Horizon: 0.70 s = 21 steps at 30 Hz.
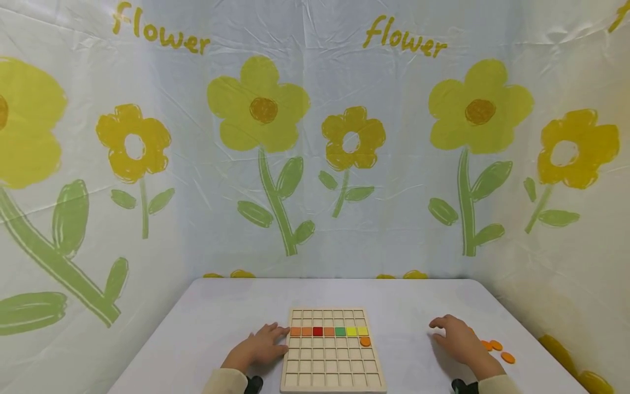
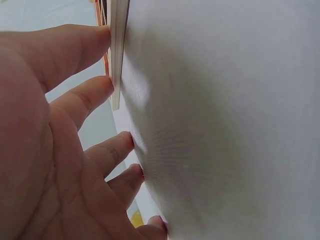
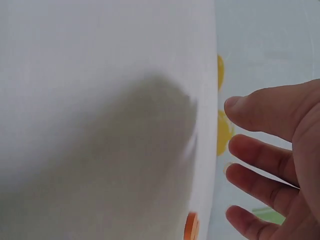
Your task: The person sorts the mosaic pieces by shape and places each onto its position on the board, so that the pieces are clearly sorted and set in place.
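A light wooden grid board (image 1: 325,381) lies on the table, with a row of coloured squares in orange, red, green and yellow across its upper part. One orange disc (image 1: 365,341) rests on the board near its right side, just below the row. My left hand (image 1: 263,345) is at the board's left edge; in the left wrist view thumb and forefinger touch the board's side (image 2: 117,55), the other fingers spread down to the table. My right hand (image 1: 460,339) hovers above the table to the right, fingers loosely bent, nothing between them.
Several orange discs (image 1: 508,357) lie on the table beside my right hand, one partly hidden behind it. In the right wrist view an orange disc (image 3: 191,226) shows at the bottom. A flower-printed cloth (image 1: 315,230) hangs behind the white table (image 1: 236,298) and on both sides.
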Tool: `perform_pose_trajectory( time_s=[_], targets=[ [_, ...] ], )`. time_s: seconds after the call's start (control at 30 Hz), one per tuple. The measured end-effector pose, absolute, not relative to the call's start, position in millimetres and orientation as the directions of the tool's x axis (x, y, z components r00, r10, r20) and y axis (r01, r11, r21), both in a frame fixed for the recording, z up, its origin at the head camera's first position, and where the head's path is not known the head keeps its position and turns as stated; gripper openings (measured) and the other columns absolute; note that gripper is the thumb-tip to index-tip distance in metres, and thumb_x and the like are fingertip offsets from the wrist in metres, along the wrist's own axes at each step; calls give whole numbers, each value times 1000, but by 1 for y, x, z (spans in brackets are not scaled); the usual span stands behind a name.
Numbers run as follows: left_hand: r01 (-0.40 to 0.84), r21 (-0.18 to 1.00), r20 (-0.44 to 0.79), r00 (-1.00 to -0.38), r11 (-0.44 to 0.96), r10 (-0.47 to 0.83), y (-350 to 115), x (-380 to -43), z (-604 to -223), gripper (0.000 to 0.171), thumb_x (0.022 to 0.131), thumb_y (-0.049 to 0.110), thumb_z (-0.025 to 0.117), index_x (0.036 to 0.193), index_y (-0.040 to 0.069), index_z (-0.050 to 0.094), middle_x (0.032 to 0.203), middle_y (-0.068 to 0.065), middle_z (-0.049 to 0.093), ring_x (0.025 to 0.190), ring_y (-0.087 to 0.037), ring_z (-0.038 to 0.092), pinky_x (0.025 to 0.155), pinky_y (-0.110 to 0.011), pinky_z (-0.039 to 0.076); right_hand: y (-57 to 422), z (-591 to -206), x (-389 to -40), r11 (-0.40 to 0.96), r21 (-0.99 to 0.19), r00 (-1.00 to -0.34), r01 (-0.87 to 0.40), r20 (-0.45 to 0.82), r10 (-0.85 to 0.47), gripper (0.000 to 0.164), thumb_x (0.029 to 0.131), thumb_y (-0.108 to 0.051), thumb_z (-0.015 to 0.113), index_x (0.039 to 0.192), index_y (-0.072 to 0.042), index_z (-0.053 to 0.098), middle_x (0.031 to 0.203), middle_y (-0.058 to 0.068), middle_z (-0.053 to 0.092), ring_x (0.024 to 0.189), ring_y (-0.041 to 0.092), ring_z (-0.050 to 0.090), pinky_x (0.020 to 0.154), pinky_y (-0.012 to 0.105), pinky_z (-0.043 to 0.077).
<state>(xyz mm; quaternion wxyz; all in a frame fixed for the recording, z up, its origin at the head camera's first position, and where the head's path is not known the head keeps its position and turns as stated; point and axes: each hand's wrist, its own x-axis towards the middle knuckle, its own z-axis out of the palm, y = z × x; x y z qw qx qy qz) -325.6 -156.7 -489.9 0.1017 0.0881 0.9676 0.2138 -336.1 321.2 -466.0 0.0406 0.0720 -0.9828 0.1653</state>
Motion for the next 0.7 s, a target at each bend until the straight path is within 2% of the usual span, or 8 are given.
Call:
perform_pose_trajectory(
  time_s=[0.37, 0.53, 0.63, 0.7],
  targets=[
    [124, 421, -153, -967, 898, 206, -157, -331, -493, 51, 92, 41, 59, 139, 19, 53, 149, -18, 42, 142, -45, 30, 109, -74, 17, 358, -474, -341, 951, -282, -983, -130, 164, -86, 20, 83, -8, 66, 102, -1, 69, 94, 15, 63, 91, 39, 63, 82, 56, 51],
    [125, 434, -152, -966, 892, 209, -157, -331, -494, 51, 92, 41, 59, 138, 18, 54, 149, -18, 41, 142, -45, 29, 109, -74, 16, 367, -477, -339, 953, -268, -977, -140, 197, -88, 19, 82, -4, 62, 100, 0, 69, 84, 11, 61, 79, 28, 61, 73, 50, 52],
    [127, 435, -151, -966, 892, 211, -157, -330, -495, 51, 93, 40, 59, 138, 17, 54, 149, -18, 42, 142, -45, 30, 109, -74, 17, 371, -478, -338, 956, -269, -981, -119, 180, -71, 18, 83, -5, 63, 99, 2, 69, 84, 11, 61, 79, 28, 61, 74, 51, 52],
    [125, 429, -150, -967, 895, 208, -157, -329, -494, 51, 93, 40, 59, 139, 18, 53, 149, -18, 42, 142, -45, 30, 109, -74, 17, 373, -478, -338, 957, -272, -985, -104, 162, -61, 17, 84, -5, 62, 98, 3, 68, 86, 15, 64, 84, 34, 62, 79, 53, 52]
  ],
)
